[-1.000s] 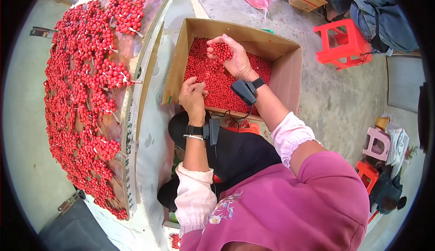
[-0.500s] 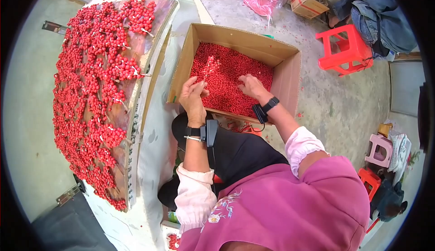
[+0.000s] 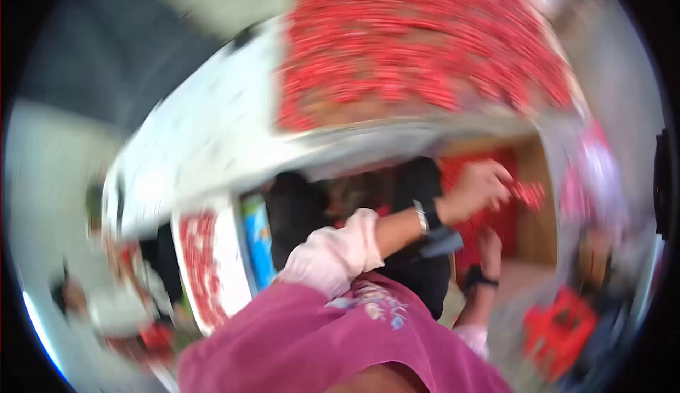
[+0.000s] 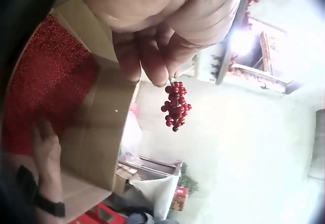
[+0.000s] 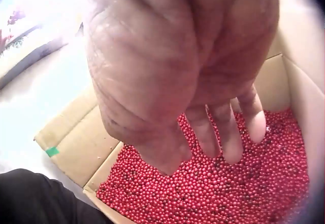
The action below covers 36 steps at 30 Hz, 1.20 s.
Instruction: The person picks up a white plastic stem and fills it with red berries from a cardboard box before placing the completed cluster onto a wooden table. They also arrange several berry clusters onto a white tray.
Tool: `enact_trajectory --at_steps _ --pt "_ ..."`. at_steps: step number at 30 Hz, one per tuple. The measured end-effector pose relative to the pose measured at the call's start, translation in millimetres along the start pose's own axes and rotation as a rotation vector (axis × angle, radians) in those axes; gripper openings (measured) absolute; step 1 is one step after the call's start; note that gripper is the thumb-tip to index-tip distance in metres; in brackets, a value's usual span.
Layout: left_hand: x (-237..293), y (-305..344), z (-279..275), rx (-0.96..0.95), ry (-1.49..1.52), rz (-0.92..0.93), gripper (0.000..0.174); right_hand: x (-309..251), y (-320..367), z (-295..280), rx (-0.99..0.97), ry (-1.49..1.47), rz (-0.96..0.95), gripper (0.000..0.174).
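In the left wrist view, my left hand (image 4: 162, 10) pinches the thin stem of a small bunch of red berries (image 4: 175, 107) between thumb and fingertips. The bunch hangs apart from anything else there. In the head view the same hand (image 3: 478, 191) is over the cardboard box (image 3: 536, 216), blurred. My right hand (image 5: 188, 66) is palm-down above the loose red berries (image 5: 203, 191) in the box, its fingers extended and loosely spread. No berries show in its palm.
A board covered with berry bunches (image 3: 418, 46) lies on a white-covered table (image 3: 191, 138). A white tray (image 3: 230, 265) with red berries stands at the left. A red stool (image 3: 559, 333) is beyond the box at the right. My knees are beside the box.
The head view has swung toward the board and is blurred. My right hand, earlier cupping berries, lowered and let them go into the box. My left hand still grips its stem.
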<state>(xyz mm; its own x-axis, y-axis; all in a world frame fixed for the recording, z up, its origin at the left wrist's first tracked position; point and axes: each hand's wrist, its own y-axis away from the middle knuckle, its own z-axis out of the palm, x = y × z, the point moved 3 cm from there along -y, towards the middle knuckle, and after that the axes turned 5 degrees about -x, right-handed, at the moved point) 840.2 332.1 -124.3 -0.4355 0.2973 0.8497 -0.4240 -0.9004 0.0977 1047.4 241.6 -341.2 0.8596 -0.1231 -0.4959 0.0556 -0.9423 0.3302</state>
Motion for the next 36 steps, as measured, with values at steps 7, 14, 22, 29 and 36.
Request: enact_trajectory --at_steps 7,14,22,29,36 --pt "96 164 -71 0.243 0.151 0.161 0.022 14 2 1 -0.164 -0.052 -0.06 0.022" --pt "142 407 -142 1.137 -0.054 0.424 0.022 30 -66 14 -0.319 0.075 -0.148 0.022" --pt "33 628 -204 1.755 0.285 0.782 0.025 -54 -71 -21 -0.405 -0.067 0.037 0.022" --pt "-78 712 -215 2.062 0.459 0.823 0.031 72 -114 -45 -0.523 -0.185 0.249 0.023" --pt "-135 711 -211 2.239 0.608 1.025 0.03 61 -144 -47 -0.648 -0.391 0.288 0.024"
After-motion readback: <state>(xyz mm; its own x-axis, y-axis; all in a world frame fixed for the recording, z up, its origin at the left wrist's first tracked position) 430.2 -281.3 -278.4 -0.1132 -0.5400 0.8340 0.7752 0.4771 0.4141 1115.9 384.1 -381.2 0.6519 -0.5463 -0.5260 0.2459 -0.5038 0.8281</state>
